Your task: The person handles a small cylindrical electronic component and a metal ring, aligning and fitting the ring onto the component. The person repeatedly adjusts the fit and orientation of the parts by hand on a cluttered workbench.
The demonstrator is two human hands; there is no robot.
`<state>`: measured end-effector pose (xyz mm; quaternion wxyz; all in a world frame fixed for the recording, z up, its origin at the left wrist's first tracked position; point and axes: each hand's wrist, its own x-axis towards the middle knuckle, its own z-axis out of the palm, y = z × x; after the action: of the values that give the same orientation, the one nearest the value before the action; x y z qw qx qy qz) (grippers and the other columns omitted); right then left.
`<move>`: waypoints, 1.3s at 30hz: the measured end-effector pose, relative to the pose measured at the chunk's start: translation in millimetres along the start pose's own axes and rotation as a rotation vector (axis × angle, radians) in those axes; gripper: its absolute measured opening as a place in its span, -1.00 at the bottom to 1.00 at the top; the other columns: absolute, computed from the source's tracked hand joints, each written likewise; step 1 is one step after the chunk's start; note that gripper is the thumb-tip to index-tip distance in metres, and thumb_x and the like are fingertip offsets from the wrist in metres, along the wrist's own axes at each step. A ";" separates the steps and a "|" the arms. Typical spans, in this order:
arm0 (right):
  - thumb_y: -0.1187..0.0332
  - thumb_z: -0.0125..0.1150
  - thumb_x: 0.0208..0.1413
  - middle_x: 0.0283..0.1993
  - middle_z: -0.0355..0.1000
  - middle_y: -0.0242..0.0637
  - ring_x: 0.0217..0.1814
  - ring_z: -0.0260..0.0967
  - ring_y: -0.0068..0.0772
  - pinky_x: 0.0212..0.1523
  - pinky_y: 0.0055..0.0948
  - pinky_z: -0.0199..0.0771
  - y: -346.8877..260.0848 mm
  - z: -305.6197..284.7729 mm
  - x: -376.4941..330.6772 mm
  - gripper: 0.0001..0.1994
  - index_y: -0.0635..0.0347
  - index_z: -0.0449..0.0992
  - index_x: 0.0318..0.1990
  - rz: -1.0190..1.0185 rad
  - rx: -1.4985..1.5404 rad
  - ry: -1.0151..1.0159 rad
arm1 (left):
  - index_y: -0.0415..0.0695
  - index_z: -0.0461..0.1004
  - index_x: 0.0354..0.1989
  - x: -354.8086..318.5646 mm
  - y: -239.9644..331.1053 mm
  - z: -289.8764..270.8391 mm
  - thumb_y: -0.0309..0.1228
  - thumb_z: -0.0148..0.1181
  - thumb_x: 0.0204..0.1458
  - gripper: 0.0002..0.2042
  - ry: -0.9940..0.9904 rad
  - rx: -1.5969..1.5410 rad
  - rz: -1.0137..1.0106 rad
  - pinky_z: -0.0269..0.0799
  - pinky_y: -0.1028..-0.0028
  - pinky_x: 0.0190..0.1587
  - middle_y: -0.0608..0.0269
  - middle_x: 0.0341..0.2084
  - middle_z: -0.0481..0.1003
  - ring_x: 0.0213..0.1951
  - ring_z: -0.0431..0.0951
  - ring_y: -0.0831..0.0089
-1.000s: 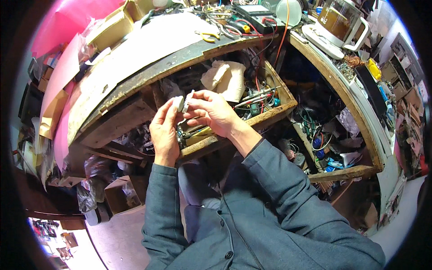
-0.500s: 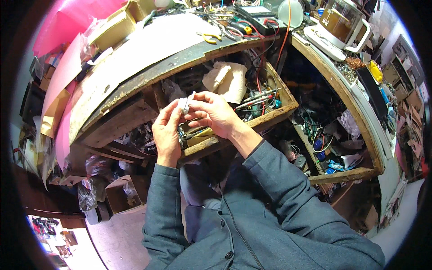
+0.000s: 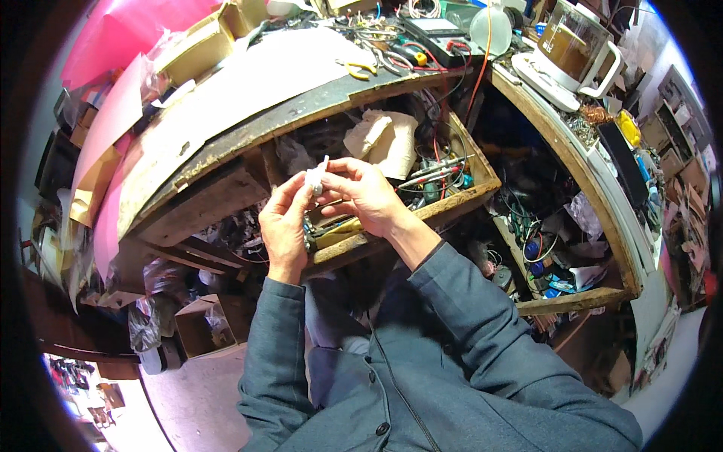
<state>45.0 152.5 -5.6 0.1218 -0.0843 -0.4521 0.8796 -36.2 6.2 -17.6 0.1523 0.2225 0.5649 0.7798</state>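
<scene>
A small white part (image 3: 315,180) with a short thin stem sticking up is pinched between both hands, above the open drawer; its exact kind is too small to make out. My left hand (image 3: 283,224) grips it from the left with thumb and fingertips. From the right, the thumb and index finger of my right hand (image 3: 367,197) close on it, while the other fingers curl below. Under the hands lies the wooden drawer (image 3: 444,197), filled with screwdrivers, wires and a folded beige cloth (image 3: 392,147).
On the bench are a white sheet (image 3: 263,79), yellow-handled pliers (image 3: 360,70) and a multimeter (image 3: 437,34). A glass jug of brown liquid (image 3: 574,44) stands at the far right. Another open drawer (image 3: 580,300) of cables sits on the right; a cardboard box (image 3: 199,329) is at lower left.
The white part has been turned a little between my fingers, and its stem now points upward. Both hands have shifted slightly down and to the right in the picture.
</scene>
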 end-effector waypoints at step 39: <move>0.45 0.27 0.23 0.04 0.53 -0.17 0.00 0.55 -0.38 -0.03 -0.38 0.66 -1.8 1.8 -3.3 -0.60 0.24 0.42 0.21 -0.114 0.061 -0.098 | -0.20 0.56 0.05 -9.2 5.9 4.1 -0.61 0.33 0.08 -0.68 -0.013 0.110 0.188 0.47 0.49 0.07 0.27 -0.08 0.59 -0.05 0.57 0.51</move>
<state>47.9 151.1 -3.0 0.1517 -0.0115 -0.4346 0.8877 -26.1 3.2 -12.6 0.0696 0.2875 0.5824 0.7572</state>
